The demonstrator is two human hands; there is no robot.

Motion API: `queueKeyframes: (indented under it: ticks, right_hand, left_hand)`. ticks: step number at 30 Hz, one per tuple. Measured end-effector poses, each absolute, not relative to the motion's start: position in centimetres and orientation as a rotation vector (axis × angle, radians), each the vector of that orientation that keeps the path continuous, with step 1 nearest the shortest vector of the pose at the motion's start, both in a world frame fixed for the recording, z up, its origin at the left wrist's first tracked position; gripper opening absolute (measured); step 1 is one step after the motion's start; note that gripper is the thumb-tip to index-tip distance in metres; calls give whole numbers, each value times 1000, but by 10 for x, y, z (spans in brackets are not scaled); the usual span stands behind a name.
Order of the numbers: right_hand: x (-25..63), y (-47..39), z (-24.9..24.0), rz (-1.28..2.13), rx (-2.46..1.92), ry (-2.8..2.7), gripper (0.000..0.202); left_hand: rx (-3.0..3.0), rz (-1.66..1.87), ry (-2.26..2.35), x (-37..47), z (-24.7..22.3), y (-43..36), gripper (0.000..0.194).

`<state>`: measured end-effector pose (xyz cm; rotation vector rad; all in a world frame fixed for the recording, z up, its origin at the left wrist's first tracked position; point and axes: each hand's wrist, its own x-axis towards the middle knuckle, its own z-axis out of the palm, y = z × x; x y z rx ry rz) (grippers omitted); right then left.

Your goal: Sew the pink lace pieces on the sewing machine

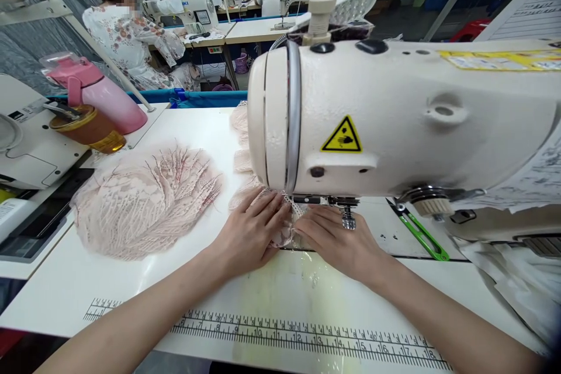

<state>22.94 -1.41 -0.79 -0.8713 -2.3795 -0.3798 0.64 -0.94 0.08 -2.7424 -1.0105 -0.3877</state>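
Pale pink lace fabric (284,236) lies under the head of a white sewing machine (377,128), beside its presser foot. From the left, my left hand (256,222) rests on this lace, fingers stretched forward and lying flat. My right hand (335,236) is at the lace's right edge, just below the needle area, with its fingers bent together and the fingertips closed at the fabric. The needle tip is hidden behind the machine head and my fingers. More pink lace (241,158) runs back behind the machine head. To the left sits a heap of pink lace pieces (149,204) with loose dark red threads.
Green-handled thread snips (418,231) lie right of my right hand. A printed ruler (280,330) runs along the table's front edge. At left stand a pink bottle (103,93) and an amber cup (90,127). A person (127,35) works at another sewing machine behind.
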Motion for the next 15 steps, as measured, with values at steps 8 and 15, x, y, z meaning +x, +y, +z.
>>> queueKeyframes:
  ticks: [8, 15]
  right_hand:
    - [231, -10, -5, -456, -913, -2407, 17]
    - [226, -12, -8, -123, -706, -2425, 24]
  left_hand:
    - [-2768, -401, -980, 4, -1, -10, 46]
    - [-2808, -577, -792, 0, 2, -5, 24]
